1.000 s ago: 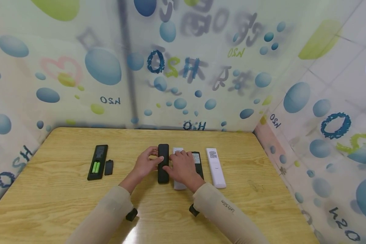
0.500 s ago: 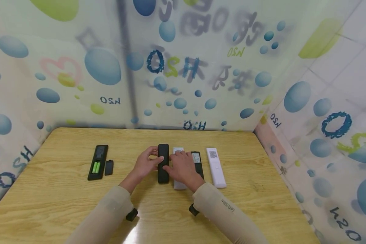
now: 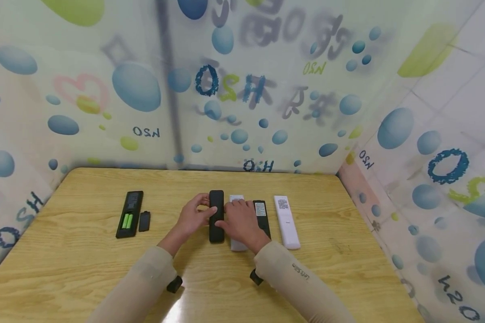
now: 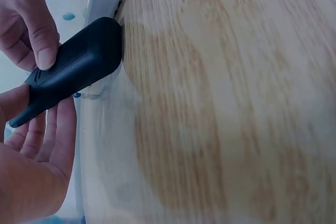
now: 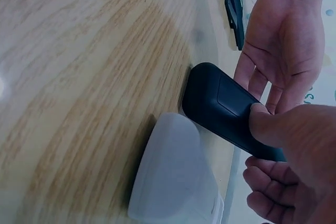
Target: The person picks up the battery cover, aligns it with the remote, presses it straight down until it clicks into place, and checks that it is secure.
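A black remote control (image 3: 216, 233) lies face down between my two hands near the table's middle, its near end close to the wood. My left hand (image 3: 191, 220) grips its left side, thumb on the back, and the fingers lie along the edge in the left wrist view. From the right side my right hand (image 3: 242, 222) holds it too, its thumb (image 5: 265, 127) pressing on the battery cover (image 5: 233, 98) outlined on the back. That cover sits in place. A white remote (image 3: 237, 246) lies partly hidden beneath my right hand.
At left lies another black remote (image 3: 132, 202) with green batteries (image 3: 127, 221) exposed, its loose cover (image 3: 144, 221) beside it. Right of my hands are a black remote with a label (image 3: 261, 215) and a white remote (image 3: 288, 229). Patterned curtains rise behind the wooden table (image 3: 327, 278).
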`<state>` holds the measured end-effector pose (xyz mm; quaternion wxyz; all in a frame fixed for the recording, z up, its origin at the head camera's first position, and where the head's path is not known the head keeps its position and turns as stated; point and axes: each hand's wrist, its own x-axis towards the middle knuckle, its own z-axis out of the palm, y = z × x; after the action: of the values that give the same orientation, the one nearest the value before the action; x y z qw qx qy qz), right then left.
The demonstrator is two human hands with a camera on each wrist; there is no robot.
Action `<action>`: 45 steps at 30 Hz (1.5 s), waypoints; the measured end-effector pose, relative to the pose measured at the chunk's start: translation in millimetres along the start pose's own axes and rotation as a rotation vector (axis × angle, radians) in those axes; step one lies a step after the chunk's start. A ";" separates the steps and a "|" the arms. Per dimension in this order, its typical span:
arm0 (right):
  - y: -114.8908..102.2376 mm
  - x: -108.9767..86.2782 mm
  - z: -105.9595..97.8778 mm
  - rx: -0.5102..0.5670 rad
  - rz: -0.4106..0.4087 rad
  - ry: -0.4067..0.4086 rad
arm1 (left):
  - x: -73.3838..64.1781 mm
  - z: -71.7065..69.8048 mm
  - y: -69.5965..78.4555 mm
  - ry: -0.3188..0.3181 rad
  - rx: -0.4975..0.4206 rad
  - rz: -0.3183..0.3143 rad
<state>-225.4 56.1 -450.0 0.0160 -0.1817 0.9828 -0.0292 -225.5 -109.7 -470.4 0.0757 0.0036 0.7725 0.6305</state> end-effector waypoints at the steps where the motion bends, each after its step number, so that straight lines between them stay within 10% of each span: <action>1: 0.1 0.0 0.0 -0.004 0.001 -0.001 | 0.2 0.0 -0.1 0.000 0.001 0.000; 30: -5.6 -0.8 -5.8 0.024 0.007 -0.006 | -3.4 -2.3 -6.8 0.024 0.020 -0.009; 45: 22.2 -8.9 -22.0 0.067 -0.011 0.123 | -6.7 -2.6 -0.1 0.056 0.020 -0.042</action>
<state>-225.9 81.1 -429.2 -0.0385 -0.1841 0.9794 -0.0730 -219.2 -112.9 -469.3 0.0675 -0.0295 0.7806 0.6207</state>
